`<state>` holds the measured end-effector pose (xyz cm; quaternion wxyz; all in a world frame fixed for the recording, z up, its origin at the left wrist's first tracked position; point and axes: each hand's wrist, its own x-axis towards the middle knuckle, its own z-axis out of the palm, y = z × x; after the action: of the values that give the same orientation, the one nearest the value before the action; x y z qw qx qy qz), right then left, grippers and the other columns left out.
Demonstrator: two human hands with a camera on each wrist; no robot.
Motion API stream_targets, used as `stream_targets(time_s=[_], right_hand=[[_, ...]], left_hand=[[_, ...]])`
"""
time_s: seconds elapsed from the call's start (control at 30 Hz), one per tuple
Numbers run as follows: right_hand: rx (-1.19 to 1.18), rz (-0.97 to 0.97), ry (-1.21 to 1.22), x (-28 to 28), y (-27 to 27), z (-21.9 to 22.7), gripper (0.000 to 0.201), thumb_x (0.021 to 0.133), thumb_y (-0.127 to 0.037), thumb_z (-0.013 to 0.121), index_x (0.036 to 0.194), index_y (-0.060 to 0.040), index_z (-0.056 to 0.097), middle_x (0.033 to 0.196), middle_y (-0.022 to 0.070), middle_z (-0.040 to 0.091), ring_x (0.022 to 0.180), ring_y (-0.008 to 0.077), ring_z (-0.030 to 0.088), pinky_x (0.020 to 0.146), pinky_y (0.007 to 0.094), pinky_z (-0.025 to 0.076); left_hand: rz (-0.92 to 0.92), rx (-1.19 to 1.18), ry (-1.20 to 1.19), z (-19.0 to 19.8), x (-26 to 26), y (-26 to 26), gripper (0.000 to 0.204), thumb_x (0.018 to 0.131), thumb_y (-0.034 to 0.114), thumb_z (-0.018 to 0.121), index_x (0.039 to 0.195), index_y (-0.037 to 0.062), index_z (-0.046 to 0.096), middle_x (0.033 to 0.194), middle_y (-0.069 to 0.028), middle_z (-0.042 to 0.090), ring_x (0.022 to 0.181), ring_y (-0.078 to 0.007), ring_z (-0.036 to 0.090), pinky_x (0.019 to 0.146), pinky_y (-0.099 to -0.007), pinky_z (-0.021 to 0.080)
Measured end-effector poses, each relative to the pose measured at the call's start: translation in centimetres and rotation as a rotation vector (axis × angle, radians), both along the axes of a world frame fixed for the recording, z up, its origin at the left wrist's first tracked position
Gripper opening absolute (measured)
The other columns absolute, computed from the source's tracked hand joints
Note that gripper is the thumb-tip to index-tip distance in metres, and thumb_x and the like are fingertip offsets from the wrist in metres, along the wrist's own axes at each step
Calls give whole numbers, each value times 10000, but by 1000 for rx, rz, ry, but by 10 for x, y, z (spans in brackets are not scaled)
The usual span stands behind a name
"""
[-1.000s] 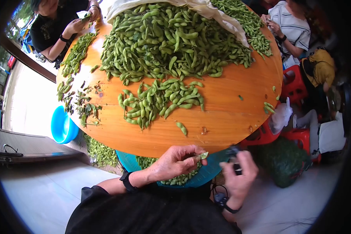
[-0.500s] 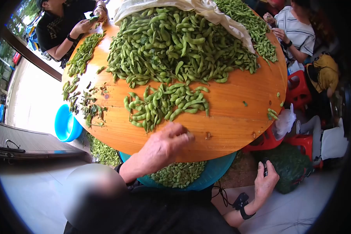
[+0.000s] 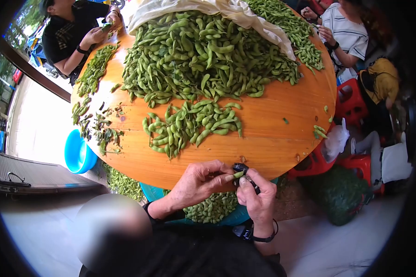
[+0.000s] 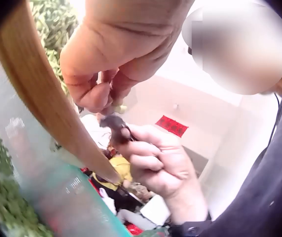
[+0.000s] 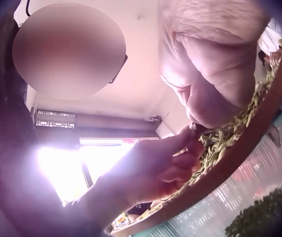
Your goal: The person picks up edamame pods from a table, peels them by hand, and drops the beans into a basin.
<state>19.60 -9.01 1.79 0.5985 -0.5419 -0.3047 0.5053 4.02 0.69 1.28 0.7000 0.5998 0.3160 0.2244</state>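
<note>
In the head view a green pod (image 3: pixel 238 174) is pinched between the thumb and fingers of my left hand (image 3: pixel 198 183), near the table's front edge. My right hand (image 3: pixel 258 197) grips a small black tool (image 3: pixel 252 183) whose head meets the pod's end. The left wrist view shows the dark tool (image 4: pixel 113 123) in my right hand (image 4: pixel 156 159), just below the pod tip (image 4: pixel 120 108) at my left fingers. A loose group of pods (image 3: pixel 189 125) lies on the wooden table (image 3: pixel 272 143), in front of a large heap (image 3: pixel 208 55).
Below the table edge stands a teal basin (image 3: pixel 238 215) with green pods in it. A blue basin (image 3: pixel 78 152) is at the left. Leafy scraps (image 3: pixel 105 134) lie on the table's left part. Two people sit across the table; red stools (image 3: pixel 351 99) stand at the right.
My left hand has drawn back from the loose pods with a pod in its fingers. My right hand has come in from the far right with the black tool to meet it.
</note>
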Motion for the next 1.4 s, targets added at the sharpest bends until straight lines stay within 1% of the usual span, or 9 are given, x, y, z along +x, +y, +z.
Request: stream_targets(time_s=[0.33,0.6,0.73,0.83,0.93,1.0,1.07,1.27,1.4], right_hand=[[-14,17,-68,2,-1,1,193,948,12,570,1106,109,624,798,7,483,555,49,468,463,227,381],[78,130,344,11,-2,-3,132,930,25,595,1039,93,622,803,11,513,560,62,481,464,212,356],[79,89,184,6,-2,4,130,930,23,590,1036,90,623,792,20,522,560,69,496,466,218,369],[59,-1,-116,0,-5,5,132,923,10,596,1028,86,623,783,43,548,552,88,519,475,233,400],[63,-55,-407,-6,-6,2,137,906,4,608,1017,82,625,769,64,568,557,110,554,493,256,433],[43,-96,-451,-8,-5,2,134,890,0,621,998,78,628,755,70,575,570,123,584,503,270,449],[68,-80,-547,-7,-5,-1,132,886,2,623,994,76,631,746,69,571,572,126,591,503,272,450],[103,-75,-470,-10,-3,-1,128,911,-13,611,1001,76,625,717,44,543,518,100,514,471,259,410],[-23,45,203,4,-4,-1,108,951,-23,567,1017,54,605,657,-4,470,518,41,427,430,214,308]], left_hand=[[-21,90,120,-3,-4,-5,178,972,130,632,1065,-21,641,916,-22,674,883,-67,620,792,-253,554],[-118,-950,-357,-6,-9,-1,110,968,174,629,954,66,643,700,2,593,530,-75,443,469,-218,269],[-104,-911,-417,-6,-7,-8,127,976,165,623,977,42,653,723,-3,628,544,-70,492,462,-217,337],[154,412,65,2,2,-18,143,918,23,655,1044,-44,663,781,-95,697,654,-140,664,565,-275,516],[180,561,44,-2,6,-23,192,883,24,694,1052,-59,652,759,-134,686,672,-148,689,589,-275,536],[169,537,25,2,5,-22,203,900,65,699,1053,-59,651,736,-98,679,653,-118,666,572,-256,526],[12,25,76,8,2,-18,190,937,105,663,1051,-47,647,689,-70,673,601,-112,647,525,-272,497],[-12,-45,84,7,0,-7,309,1004,267,586,901,-18,649,627,-34,633,560,-68,600,501,-233,472],[-209,-315,7,12,-5,9,381,1033,315,523,816,17,618,661,-18,630,547,-72,582,484,-227,453]])
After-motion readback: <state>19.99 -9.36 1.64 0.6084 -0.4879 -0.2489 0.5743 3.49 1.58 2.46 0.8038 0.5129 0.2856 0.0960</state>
